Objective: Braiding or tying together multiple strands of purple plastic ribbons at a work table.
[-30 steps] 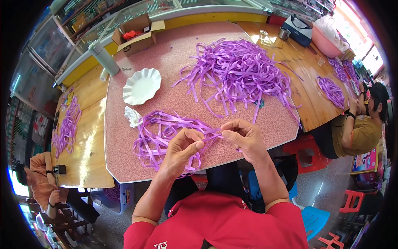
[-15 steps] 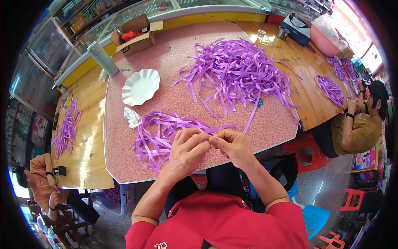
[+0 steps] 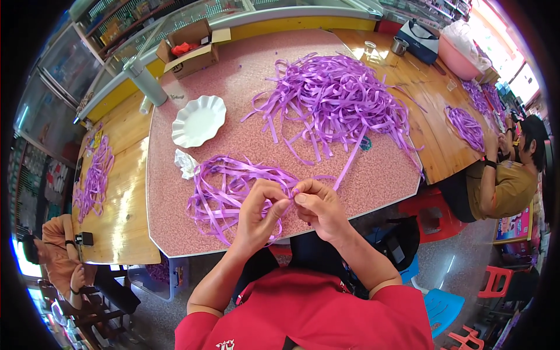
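Both my hands meet over the near edge of the pink speckled table (image 3: 245, 87), fingertips almost touching. My left hand (image 3: 258, 214) pinches a purple ribbon (image 3: 290, 193), its thumb and forefinger pressed together. Opposite it, my right hand (image 3: 319, 209) is closed on the same ribbon, thumb against fingers. The exact spot between the fingertips is small and partly hidden. Beside my left hand lies a loose bunch of purple ribbons (image 3: 211, 195). Farther off spreads a large heap of purple ribbons (image 3: 344, 105), and one strand (image 3: 350, 165) runs from it toward my right hand.
A white scalloped plate (image 3: 199, 121), crumpled tissue (image 3: 186, 164), grey-green bottle (image 3: 144, 81) and open cardboard box (image 3: 192, 57) stand left. Two people, one at left (image 3: 61, 245) and one at right (image 3: 504, 186), sit at wooden tables with ribbons. A red stool (image 3: 429, 216) stands near right.
My left hand has turned, so its thumb and forefinger now show in a pinch. Both hands stay together at the ribbon. The person at right has raised a hand slightly.
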`<control>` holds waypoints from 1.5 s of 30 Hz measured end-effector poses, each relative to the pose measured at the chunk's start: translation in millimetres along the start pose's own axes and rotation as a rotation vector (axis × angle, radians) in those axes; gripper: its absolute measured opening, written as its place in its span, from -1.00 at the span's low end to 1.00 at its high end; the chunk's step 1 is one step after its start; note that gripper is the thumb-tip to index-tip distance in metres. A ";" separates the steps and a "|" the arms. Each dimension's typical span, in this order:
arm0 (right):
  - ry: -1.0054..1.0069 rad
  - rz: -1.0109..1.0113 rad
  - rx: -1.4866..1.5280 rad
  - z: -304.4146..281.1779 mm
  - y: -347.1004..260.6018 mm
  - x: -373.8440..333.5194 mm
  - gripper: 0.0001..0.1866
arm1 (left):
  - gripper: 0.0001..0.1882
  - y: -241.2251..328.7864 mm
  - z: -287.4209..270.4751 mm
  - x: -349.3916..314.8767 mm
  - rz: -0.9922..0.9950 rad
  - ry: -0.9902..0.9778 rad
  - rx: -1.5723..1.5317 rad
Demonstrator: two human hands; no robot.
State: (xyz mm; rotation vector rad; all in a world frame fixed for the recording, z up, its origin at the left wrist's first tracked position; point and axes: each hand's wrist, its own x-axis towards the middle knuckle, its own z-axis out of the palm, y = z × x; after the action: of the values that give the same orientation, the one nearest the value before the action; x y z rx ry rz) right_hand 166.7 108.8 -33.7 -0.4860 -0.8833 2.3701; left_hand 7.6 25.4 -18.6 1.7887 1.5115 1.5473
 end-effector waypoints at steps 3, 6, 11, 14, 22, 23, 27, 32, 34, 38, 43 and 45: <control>0.035 -0.207 -0.196 7.9 6.4 1.6 -0.92 | -0.88 -2.1 4.4 -4.0 -0.453 0.029 -0.773; -0.018 -0.702 -0.754 8.6 1.9 5.8 -0.87 | -0.89 -0.1 3.9 0.9 -0.629 0.038 -1.013; -0.044 -1.074 -1.249 7.5 -9.6 8.9 -0.70 | -0.86 -4.8 -3.1 5.8 -0.670 0.007 -0.913; -0.058 -1.050 -1.320 6.2 -12.6 4.7 -0.67 | -0.78 0.6 -2.7 8.5 -0.664 0.067 -0.807; -0.044 -1.083 -1.378 5.2 -18.4 5.8 -0.66 | -0.58 15.0 8.2 -0.7 -0.413 0.208 -0.627; -0.051 -1.032 -1.389 7.0 -19.5 4.5 -0.66 | -0.55 13.1 10.8 -2.9 -0.314 0.221 -0.586; -0.054 -1.012 -1.381 9.8 -22.4 4.3 -0.67 | -0.48 8.8 13.4 -6.6 -0.223 0.170 -0.381; 0.011 -0.931 -1.283 13.5 -19.1 5.7 -0.76 | -0.44 6.4 22.4 -7.5 -0.144 0.250 -0.218; 0.055 -0.850 -1.239 19.8 -18.1 2.0 -0.79 | -0.43 3.7 25.3 -6.6 -0.130 0.269 -0.213; 0.173 -0.733 -1.121 21.5 -15.9 3.2 -0.87 | -0.42 2.0 25.9 -6.7 -0.094 0.242 -0.198; 0.123 -0.405 -0.796 19.9 -18.2 -1.2 -0.93 | -0.48 0.3 25.8 -5.2 -0.176 0.254 -0.459; 0.108 -0.282 -0.636 19.2 -19.4 -2.7 -0.92 | -0.51 2.4 23.8 -4.6 -0.206 0.247 -0.522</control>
State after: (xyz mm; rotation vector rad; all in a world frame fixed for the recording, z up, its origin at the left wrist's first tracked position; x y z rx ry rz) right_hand 166.4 110.0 -6.3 -0.6711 -1.5438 1.7622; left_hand 29.9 29.4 -27.4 1.1516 1.1891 1.8854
